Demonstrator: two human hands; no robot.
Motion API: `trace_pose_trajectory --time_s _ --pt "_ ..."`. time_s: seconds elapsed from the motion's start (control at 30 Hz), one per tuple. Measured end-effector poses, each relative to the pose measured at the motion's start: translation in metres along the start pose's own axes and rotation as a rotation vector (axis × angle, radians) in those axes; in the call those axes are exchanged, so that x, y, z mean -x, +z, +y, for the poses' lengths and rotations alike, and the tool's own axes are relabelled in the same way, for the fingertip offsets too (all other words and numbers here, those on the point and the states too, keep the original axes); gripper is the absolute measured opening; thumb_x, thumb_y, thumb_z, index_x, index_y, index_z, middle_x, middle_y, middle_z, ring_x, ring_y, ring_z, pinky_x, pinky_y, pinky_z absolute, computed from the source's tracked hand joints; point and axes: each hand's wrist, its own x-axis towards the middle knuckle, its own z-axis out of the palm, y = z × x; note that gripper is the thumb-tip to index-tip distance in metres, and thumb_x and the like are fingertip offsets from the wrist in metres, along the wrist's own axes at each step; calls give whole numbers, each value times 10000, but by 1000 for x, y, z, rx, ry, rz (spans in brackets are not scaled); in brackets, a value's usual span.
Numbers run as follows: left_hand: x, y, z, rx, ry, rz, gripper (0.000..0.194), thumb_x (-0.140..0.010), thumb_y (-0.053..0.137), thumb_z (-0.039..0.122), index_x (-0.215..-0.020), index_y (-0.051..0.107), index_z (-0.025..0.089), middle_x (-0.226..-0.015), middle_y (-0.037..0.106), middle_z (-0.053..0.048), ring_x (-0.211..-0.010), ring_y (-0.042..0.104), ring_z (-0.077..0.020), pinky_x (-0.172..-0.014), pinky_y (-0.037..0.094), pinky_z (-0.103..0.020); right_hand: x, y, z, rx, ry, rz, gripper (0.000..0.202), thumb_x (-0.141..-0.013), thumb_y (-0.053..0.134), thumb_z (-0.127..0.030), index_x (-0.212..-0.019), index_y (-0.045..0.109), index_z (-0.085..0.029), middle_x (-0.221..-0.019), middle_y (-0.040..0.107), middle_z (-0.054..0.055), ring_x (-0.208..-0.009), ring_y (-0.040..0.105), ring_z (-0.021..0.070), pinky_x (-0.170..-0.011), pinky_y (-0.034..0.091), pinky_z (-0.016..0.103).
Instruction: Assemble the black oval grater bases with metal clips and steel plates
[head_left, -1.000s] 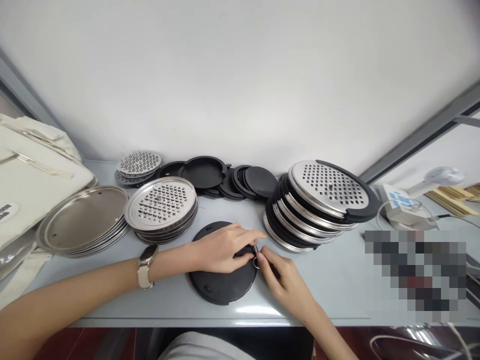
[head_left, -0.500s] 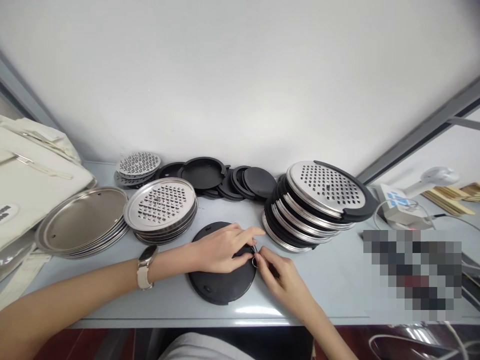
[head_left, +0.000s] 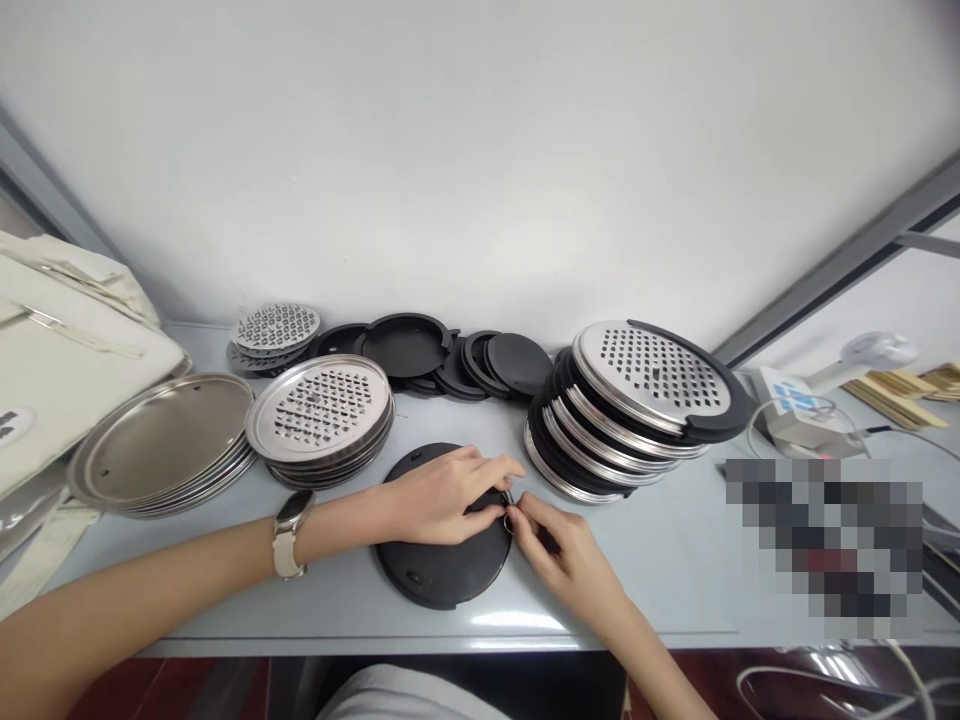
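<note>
A black round disc (head_left: 457, 575) lies on the grey table in front of me. My left hand (head_left: 450, 497) reaches across its top, thumb and fingers bent toward the disc's right edge, where they close on something too small to make out. At that same edge my right hand (head_left: 559, 545) pinches a small metal ring (head_left: 509, 523) between thumb and forefinger. The two hands' fingertips are nearly touching. What joins the ring to the disc is hidden by the fingers.
Steel plates (head_left: 161, 440) and perforated grater discs (head_left: 322, 410) are stacked on the left. Black round parts (head_left: 409, 347) line the wall. A tall stack of graters with black rims (head_left: 652, 380) stands at right, near a white device (head_left: 806, 415). A cream bag (head_left: 67, 350) leans far left.
</note>
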Motion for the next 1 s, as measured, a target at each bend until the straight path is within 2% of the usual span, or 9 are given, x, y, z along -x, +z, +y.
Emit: trace_pose_trajectory --time_s 1.0 --pt "-1 -4 3 -16 28 -18 203 -875 514 158 -1073 468 166 -999 632 -63 -907 580 -193 -853 439 -318 0 -1 -3 -7 18 8 287 -975 361 -306 -707 328 -207 -602 333 -59 -533 301 95 -517 251 230"
